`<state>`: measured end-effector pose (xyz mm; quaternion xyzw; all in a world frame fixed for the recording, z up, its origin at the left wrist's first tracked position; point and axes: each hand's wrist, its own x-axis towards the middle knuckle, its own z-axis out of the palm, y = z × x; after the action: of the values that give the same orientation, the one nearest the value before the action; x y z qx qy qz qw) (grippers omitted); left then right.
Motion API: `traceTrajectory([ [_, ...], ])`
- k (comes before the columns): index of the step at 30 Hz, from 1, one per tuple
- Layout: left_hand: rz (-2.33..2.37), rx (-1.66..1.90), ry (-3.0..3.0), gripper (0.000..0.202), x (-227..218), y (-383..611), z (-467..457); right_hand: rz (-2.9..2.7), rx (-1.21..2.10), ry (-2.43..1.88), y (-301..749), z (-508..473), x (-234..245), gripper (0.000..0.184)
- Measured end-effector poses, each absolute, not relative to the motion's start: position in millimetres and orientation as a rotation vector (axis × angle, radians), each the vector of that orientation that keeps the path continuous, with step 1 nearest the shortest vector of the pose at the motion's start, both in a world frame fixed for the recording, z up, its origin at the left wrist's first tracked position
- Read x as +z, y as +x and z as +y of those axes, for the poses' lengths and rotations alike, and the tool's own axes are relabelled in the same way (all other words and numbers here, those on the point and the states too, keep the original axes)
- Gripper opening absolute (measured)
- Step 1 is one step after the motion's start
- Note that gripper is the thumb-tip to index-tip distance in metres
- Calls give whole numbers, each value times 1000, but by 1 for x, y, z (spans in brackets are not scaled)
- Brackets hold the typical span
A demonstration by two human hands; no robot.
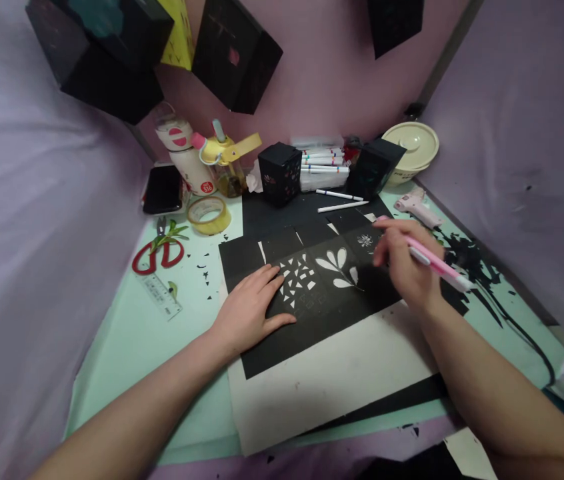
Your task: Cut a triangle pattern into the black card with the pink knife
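A black sheet of paper [282, 347] lies on a white sheet [332, 393] on the table. Small angular holes and a leaf spray [345, 270] are cut through it, showing white, and a small flower outline [365, 241] sits farther right. My left hand [252, 303] rests flat on the black sheet beside the angular holes, fingers stretched out and holding nothing. Over the right part of the sheet, my right hand [407, 263] is closed on a slim pink-and-white craft knife [435, 261]. The knife's tip is hidden by my fingers.
Left: red-handled scissors [166, 257], a clear ruler [162, 297], a tape roll [209, 215], bottles [189, 163] and a phone [163, 189]. Behind: black boxes [280, 173] and markers [325, 160]. Right: a glue gun [419, 207], black scraps [472, 260] and a lidded bowl [411, 148]. Black boxes hang overhead [236, 57].
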<state>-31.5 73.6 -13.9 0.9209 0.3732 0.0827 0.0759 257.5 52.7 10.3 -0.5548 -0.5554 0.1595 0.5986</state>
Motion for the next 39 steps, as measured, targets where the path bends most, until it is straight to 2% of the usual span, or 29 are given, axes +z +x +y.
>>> traceTrajectory([
  [3, 1126, 215, 2743, 78, -14, -32, 76, -1538, 853, -1243, 242, 46, 5, 34],
  [7, 1075, 244, 2736, 73, -16, -33, 76, -1674, 1103, -1303, 229, 45, 2, 26],
  [11, 911, 365, 2767, 56, -19, -35, 74, -1648, 1098, -1407, 222, 47, 5, 10],
  [16, 700, 488, 2817, 32, -20, -35, 74, -1672, 1067, -1400, 219, 48, 8, 7],
  [39, 598, 544, 2748, 25, -23, -33, 72, -1851, 1086, -1355, 213, 43, -5, 11],
])
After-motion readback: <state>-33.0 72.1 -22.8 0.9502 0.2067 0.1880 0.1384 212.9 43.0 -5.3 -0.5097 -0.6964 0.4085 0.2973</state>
